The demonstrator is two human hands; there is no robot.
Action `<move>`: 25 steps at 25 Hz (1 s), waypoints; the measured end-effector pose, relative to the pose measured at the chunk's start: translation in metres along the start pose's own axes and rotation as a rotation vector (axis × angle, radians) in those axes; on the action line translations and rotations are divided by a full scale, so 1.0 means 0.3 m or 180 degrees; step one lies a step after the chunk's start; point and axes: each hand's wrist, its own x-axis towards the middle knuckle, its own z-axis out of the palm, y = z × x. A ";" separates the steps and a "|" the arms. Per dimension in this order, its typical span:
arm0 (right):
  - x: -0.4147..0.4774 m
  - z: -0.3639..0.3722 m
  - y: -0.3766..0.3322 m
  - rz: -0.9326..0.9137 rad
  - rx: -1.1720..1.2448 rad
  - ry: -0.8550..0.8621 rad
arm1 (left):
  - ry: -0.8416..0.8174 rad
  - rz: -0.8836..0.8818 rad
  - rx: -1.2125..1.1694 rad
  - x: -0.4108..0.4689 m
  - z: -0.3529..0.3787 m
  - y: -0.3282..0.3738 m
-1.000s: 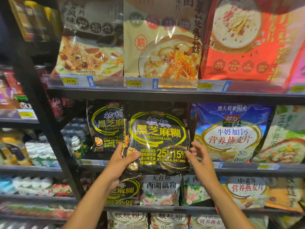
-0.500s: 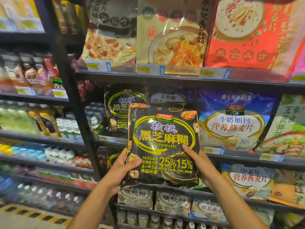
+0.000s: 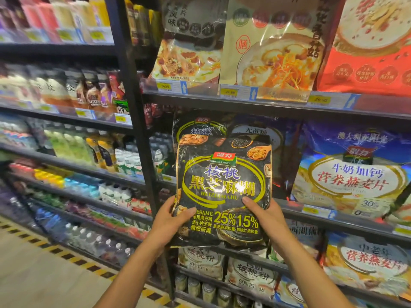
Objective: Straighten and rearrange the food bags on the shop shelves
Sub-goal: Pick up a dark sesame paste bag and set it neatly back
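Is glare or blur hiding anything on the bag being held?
Head view: one small glare spot on the black sesame bag, over yellow lettering, print otherwise sharp; left hand and right hand grip its lower sides; drink shelves at left blurred.

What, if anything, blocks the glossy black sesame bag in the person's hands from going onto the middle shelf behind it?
Nothing visible lies between the glossy black sesame bag, held by the left hand and right hand, and the middle shelf. A matching black bag and a dark blue bag stand behind it there.
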 end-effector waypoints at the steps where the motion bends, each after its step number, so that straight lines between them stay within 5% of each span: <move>1: 0.025 0.019 -0.007 -0.0023 -0.0013 -0.0014 | 0.0097 0.0040 0.0013 0.027 -0.008 0.001; 12: 0.391 0.230 -0.072 -0.0273 -0.0209 0.0010 | 0.0070 0.0081 -0.0127 0.470 -0.182 0.049; 25: 0.684 0.370 -0.065 0.0070 -0.0817 0.0863 | 0.0283 0.0274 0.0175 0.806 -0.215 0.072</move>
